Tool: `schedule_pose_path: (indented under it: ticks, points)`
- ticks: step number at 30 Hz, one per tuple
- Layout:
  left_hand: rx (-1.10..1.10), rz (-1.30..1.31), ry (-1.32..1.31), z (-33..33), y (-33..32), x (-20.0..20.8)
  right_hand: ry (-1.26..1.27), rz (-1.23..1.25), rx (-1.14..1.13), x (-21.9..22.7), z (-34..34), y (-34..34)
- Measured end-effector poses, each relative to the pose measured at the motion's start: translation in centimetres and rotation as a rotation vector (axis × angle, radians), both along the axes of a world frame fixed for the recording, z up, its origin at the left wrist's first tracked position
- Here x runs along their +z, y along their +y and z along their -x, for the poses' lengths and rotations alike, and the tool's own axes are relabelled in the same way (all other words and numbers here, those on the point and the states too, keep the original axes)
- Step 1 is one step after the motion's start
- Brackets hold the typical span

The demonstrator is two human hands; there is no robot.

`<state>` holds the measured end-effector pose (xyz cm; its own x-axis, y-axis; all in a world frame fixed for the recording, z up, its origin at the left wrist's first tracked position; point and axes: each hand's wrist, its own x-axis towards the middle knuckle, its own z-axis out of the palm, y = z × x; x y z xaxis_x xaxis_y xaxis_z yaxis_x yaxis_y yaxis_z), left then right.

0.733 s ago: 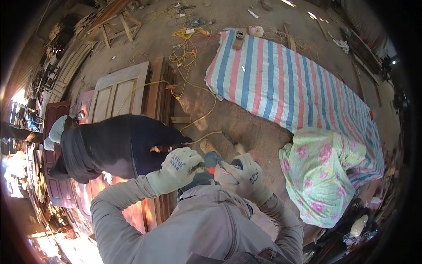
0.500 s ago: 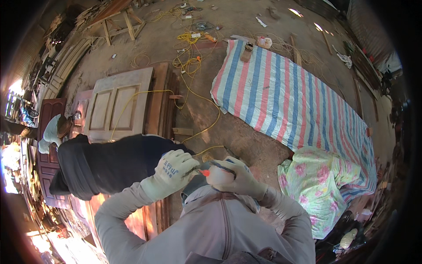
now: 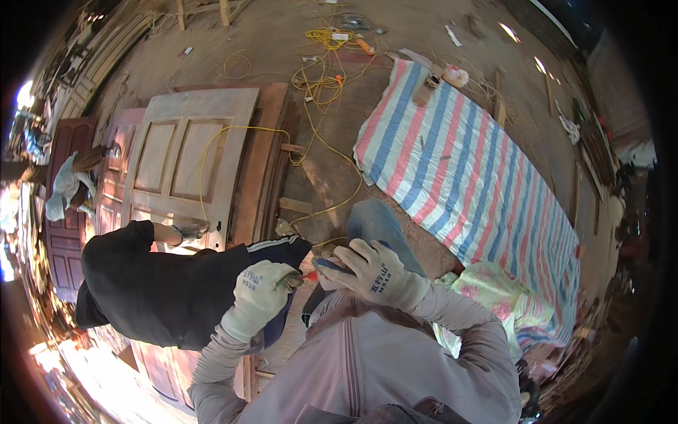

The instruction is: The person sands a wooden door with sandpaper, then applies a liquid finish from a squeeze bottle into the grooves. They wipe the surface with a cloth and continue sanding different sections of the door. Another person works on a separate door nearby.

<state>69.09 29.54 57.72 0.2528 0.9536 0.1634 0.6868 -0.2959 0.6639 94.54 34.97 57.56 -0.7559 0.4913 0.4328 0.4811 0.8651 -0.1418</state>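
My right hand [image 3: 374, 274], in a white work glove with blue palm coating, is closed round a small whitish bottle with a red tip [image 3: 311, 276]. The bottle lies close to my chest, mostly covered by the glove. My left hand [image 3: 257, 295], gloved the same way, is closed too. Its fingertips pinch a small dark greyish thing at the red tip, too small to make out. Just left of my hands a person in black [image 3: 173, 286] bends over a panelled wooden door [image 3: 229, 159], one hand on a tool against its surface.
Another person [image 3: 67, 185] works by dark red doors at the far left. Yellow cable [image 3: 326, 88] lies coiled ahead and trails across the door. A striped sheet [image 3: 452, 162] covers something long on the right, with a flowered cloth [image 3: 498, 297] at its near end.
My right hand has turned so its back faces up over the bottle. My left hand has dropped slightly. The person in black now reaches an arm onto the door, and my view has shifted.
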Motion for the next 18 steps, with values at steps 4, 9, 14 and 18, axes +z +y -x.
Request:
schedule_pose_path:
  ticks: [4, 9, 14, 18]
  points:
    - [0.136, 0.134, 0.076, -0.9, 2.9, -0.6, 0.099, 0.310, 0.152, -1.0, 0.1, 6.2]
    - [0.186, 0.066, 0.098, -2.5, 12.1, -1.1, 0.046, 0.718, 0.235, -2.9, -0.7, 18.2]
    - [0.033, -0.024, 0.159, -4.4, 28.4, -0.3, 0.110, 1.128, 0.151, -3.4, -3.4, 32.0]
    - [-0.117, 0.015, 0.233, -5.5, 41.0, 1.9, 0.179, 0.948, 0.137, -1.9, -5.9, 42.3]
